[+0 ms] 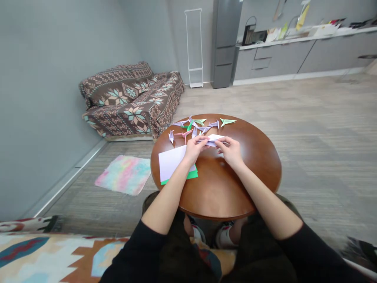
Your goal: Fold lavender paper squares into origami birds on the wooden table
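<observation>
A folded piece of pale lavender origami paper (214,138) is held just above the round wooden table, between my two hands. My left hand (195,149) pinches its left end with thumb and fingers. On its right side my right hand (231,151) grips the paper the same way, fingers bent. Beyond my hands lie several folded paper cranes, among them a pink crane (184,135), a green crane (189,126) and a pale green crane (227,122). Beneath my left forearm is a stack of square paper (172,163), lavender on top with green sheets showing below.
The round brown table (220,196) stands close over my knees. A patterned-covered sofa (132,100) is at the back left, with a pastel rug (125,174) on the floor before it. A white rack (194,49), a grey fridge (225,43) and kitchen cabinets (282,59) line the far wall.
</observation>
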### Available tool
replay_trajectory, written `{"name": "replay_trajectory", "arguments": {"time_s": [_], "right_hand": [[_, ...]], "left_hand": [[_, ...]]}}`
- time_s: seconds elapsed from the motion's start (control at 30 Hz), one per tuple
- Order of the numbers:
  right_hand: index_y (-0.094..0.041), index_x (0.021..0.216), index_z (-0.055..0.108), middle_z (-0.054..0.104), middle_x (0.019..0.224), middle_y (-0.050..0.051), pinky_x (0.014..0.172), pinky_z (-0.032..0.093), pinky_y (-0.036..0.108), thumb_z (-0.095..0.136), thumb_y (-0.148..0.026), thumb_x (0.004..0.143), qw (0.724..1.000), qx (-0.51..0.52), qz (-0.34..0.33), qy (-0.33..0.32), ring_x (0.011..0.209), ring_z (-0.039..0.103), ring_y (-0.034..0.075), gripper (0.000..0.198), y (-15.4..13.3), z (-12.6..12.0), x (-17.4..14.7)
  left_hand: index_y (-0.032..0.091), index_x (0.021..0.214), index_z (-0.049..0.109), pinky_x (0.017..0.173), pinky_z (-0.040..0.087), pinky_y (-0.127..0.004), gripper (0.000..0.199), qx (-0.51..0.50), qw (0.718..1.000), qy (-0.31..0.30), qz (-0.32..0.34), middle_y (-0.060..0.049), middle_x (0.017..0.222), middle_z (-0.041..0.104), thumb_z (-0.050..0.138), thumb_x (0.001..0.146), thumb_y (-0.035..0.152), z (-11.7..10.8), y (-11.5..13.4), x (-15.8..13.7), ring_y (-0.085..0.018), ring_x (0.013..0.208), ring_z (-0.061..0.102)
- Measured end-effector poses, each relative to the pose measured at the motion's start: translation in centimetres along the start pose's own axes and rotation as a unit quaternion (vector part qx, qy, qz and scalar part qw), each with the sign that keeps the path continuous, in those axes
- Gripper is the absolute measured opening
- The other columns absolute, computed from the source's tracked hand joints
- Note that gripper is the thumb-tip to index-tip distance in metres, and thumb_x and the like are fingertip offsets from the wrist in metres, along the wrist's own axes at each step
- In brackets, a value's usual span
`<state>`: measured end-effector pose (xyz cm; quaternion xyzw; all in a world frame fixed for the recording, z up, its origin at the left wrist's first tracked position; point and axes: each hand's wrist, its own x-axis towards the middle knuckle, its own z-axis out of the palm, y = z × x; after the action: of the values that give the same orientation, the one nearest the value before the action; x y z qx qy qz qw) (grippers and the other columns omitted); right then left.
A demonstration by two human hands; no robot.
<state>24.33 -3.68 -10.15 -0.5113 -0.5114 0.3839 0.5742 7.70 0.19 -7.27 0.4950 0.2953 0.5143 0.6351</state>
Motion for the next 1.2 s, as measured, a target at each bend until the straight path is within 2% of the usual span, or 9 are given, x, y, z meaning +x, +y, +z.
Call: {"name": "replay_trajectory", "arguments": {"time_s": [0.13, 0.27, 0.5, 0.6, 0.77, 0.9, 1.0, 1.1, 1.2], "right_hand": [[-0.017, 0.132, 0.064, 0.066, 0.131, 0.011, 0.090, 0.061, 0.046, 0.067, -0.035, 0.100, 0.999, -0.010, -0.037, 0.036, 0.108, 0.069, 0.025, 0.037, 0.1, 0.0, 0.0], [-0.017, 0.128, 0.065, 0.067, 0.127, 0.010, 0.086, 0.061, 0.043, 0.067, -0.034, 0.100, 0.994, -0.024, -0.076, 0.068, 0.104, 0.070, 0.023, 0.033, -0.2, 0.3, -0.4], [-0.017, 0.090, 0.073, 0.068, 0.108, 0.008, 0.055, 0.058, 0.029, 0.078, -0.039, 0.088, 0.988, -0.042, -0.120, 0.092, 0.073, 0.066, 0.016, 0.023, -1.2, 0.8, -1.0], [-0.021, 0.095, 0.072, 0.069, 0.106, 0.007, 0.047, 0.055, 0.029, 0.077, -0.045, 0.083, 0.988, -0.043, -0.124, 0.087, 0.065, 0.067, 0.017, 0.028, -1.4, 0.9, -1.2], [-0.024, 0.132, 0.058, 0.071, 0.116, 0.009, 0.060, 0.059, 0.032, 0.080, -0.043, 0.080, 0.986, -0.065, -0.129, 0.087, 0.072, 0.070, 0.020, 0.060, -1.7, 0.5, -1.1], [-0.022, 0.110, 0.069, 0.071, 0.117, 0.012, 0.080, 0.061, 0.040, 0.084, -0.047, 0.075, 0.984, -0.083, -0.130, 0.086, 0.102, 0.071, 0.030, 0.045, -1.8, 0.1, -0.9], [-0.022, 0.095, 0.070, 0.075, 0.095, 0.007, 0.071, 0.061, 0.038, 0.082, -0.052, 0.078, 0.991, -0.070, -0.107, 0.046, 0.085, 0.074, 0.027, 0.037, -1.7, 0.2, -1.0], [-0.020, 0.094, 0.069, 0.071, 0.074, 0.001, 0.058, 0.059, 0.032, 0.080, -0.052, 0.083, 0.996, -0.039, -0.074, 0.008, 0.066, 0.072, 0.021, 0.036, -1.7, 0.4, -1.1], [-0.015, 0.104, 0.068, 0.073, 0.089, 0.003, 0.062, 0.060, 0.029, 0.074, -0.041, 0.095, 0.999, -0.014, -0.051, -0.013, 0.074, 0.072, 0.017, 0.028, -1.6, 0.4, -0.9]], "left_hand": [[0.021, 0.109, 0.067, 0.092, 0.058, -0.035, 0.048, -0.033, 0.999, 0.006, 0.011, -0.003, 0.102, 0.074, 0.091, 0.067, 0.029, 0.4, 0.0, -0.2, -0.016, 0.093, 0.071], [0.030, 0.130, 0.057, 0.099, 0.057, -0.040, 0.071, -0.056, 0.998, -0.032, 0.003, -0.001, 0.107, 0.074, 0.091, 0.068, 0.028, 1.4, 0.0, -0.9, -0.018, 0.101, 0.072], [0.015, 0.092, 0.074, 0.096, 0.057, -0.037, 0.039, -0.007, 0.998, -0.060, -0.011, -0.007, 0.096, 0.076, 0.092, 0.068, 0.040, 1.5, -0.9, -0.8, -0.018, 0.092, 0.072], [0.015, 0.088, 0.075, 0.092, 0.058, -0.035, 0.038, 0.016, 0.999, -0.042, 0.000, -0.006, 0.092, 0.076, 0.090, 0.070, 0.044, 1.1, -1.1, -0.5, -0.017, 0.087, 0.071], [0.014, 0.085, 0.076, 0.082, 0.057, -0.031, 0.036, 0.060, 0.998, -0.021, 0.024, -0.005, 0.084, 0.075, 0.087, 0.072, 0.046, 0.7, -0.6, -0.3, -0.016, 0.078, 0.069], [0.015, 0.074, 0.074, 0.075, 0.055, -0.028, 0.028, 0.098, 0.994, -0.028, 0.048, -0.003, 0.075, 0.071, 0.085, 0.073, 0.041, 0.3, 0.3, -0.3, -0.015, 0.071, 0.064], [0.016, 0.068, 0.072, 0.072, 0.052, -0.028, 0.025, 0.119, 0.990, -0.033, 0.068, -0.002, 0.071, 0.067, 0.083, 0.074, 0.037, 0.2, 0.9, -0.5, -0.015, 0.069, 0.061], [0.017, 0.069, 0.071, 0.072, 0.052, -0.029, 0.024, 0.131, 0.987, -0.040, 0.086, -0.002, 0.073, 0.066, 0.082, 0.075, 0.037, 0.3, 1.3, -0.7, -0.016, 0.071, 0.061], [0.018, 0.073, 0.072, 0.074, 0.051, -0.028, 0.021, 0.141, 0.983, -0.047, 0.104, -0.003, 0.079, 0.066, 0.084, 0.072, 0.034, 0.4, 1.5, -0.9, -0.017, 0.076, 0.061]]}}
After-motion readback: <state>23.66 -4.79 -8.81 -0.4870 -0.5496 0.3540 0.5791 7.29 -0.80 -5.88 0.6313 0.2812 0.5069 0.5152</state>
